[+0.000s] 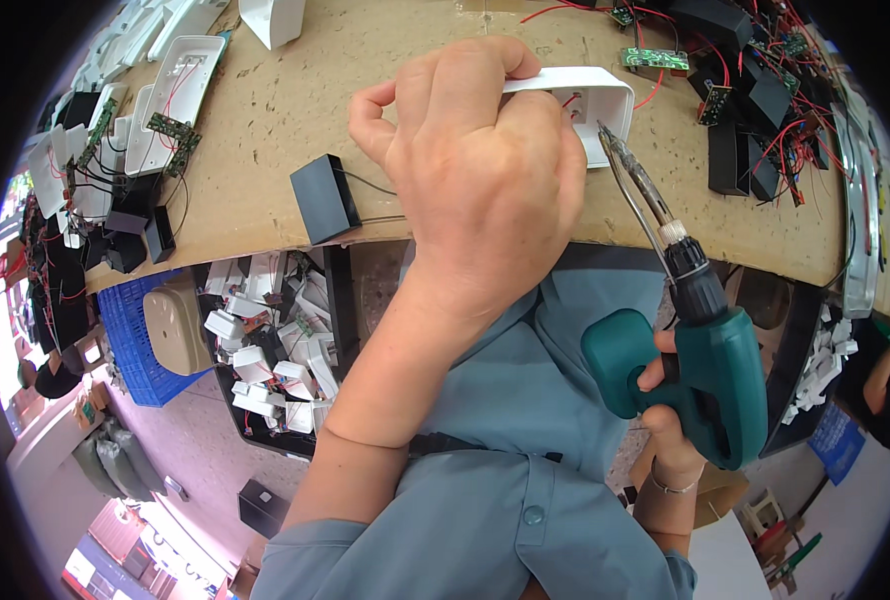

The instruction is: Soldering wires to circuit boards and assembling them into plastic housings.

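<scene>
My left hand [480, 160] is closed around a white plastic housing [590, 78], with its open side turned toward the right. Inside the housing a red wire and small metal contacts show; my fingers hide the rest. My right hand [670, 410] grips the handle of a green soldering gun [735, 370], one finger by its trigger. The gun's metal tip and a thin feed tube point up and left into the housing's opening; whether the tip touches anything I cannot tell. Left of my left hand lies a black box [325, 200], its dark wires running behind my wrist.
A green circuit board [655, 60] lies beyond the housing, near black boxes [730, 160] and red wires. White shells [180, 90] and wired boards are at the left. Below the table's front edge stand a bin of white parts [275, 370] and a blue crate [140, 340].
</scene>
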### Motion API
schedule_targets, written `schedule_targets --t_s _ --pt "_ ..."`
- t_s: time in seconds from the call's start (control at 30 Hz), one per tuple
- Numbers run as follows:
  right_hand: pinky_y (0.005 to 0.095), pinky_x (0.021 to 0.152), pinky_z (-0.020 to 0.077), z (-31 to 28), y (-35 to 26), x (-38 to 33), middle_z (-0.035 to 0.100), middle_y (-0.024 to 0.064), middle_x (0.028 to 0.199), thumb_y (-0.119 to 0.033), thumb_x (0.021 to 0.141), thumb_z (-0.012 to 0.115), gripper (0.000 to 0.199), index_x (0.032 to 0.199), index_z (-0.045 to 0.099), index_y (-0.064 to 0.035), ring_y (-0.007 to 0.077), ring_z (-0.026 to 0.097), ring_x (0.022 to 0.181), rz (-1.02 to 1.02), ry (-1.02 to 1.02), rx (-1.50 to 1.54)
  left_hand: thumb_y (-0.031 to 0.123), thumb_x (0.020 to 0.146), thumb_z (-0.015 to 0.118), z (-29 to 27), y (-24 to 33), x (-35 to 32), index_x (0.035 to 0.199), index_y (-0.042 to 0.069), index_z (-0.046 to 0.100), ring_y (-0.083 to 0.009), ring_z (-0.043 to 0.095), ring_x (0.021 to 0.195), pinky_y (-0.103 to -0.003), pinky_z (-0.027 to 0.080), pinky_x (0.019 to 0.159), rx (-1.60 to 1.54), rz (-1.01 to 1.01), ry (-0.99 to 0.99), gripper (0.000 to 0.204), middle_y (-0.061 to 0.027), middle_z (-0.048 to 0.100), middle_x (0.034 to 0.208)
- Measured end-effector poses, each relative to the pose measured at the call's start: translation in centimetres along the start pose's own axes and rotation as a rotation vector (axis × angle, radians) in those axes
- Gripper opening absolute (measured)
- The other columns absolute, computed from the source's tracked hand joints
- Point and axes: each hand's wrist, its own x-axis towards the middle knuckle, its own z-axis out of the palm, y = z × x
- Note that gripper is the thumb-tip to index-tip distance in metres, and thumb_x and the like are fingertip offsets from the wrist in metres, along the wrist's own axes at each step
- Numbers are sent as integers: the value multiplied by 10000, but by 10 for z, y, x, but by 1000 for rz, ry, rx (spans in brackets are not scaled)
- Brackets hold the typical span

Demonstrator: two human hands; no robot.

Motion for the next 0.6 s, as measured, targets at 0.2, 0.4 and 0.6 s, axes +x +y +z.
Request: schedule_targets --t_s 0.2,0.4,0.6 --pt "218 601 426 8 -1 9 554 121 977 -331 680 738 599 1060 487 58 111 539 686 -26 18 17 63 565 604 1 -1 -1 568 51 525 -208 451 791 -392 254 711 50 51 45 80 -27 508 850" --pt "227 599 430 8 -2 13 548 119 941 -305 676 744 577 1042 488 59 119 534 683 -12 4 9 64 560 606 2 1 0 568 48 525 -208 448 795 -388 252 705 -5 -8 16 83 -26 506 848" --pt "232 610 430 11 -5 15 544 116 923 -296 680 742 554 1029 490 53 126 524 688 49 21 51 61 555 611 3 0 -1 577 46 531 -210 448 793 -385 251 699 10 14 51 85 -27 507 847"
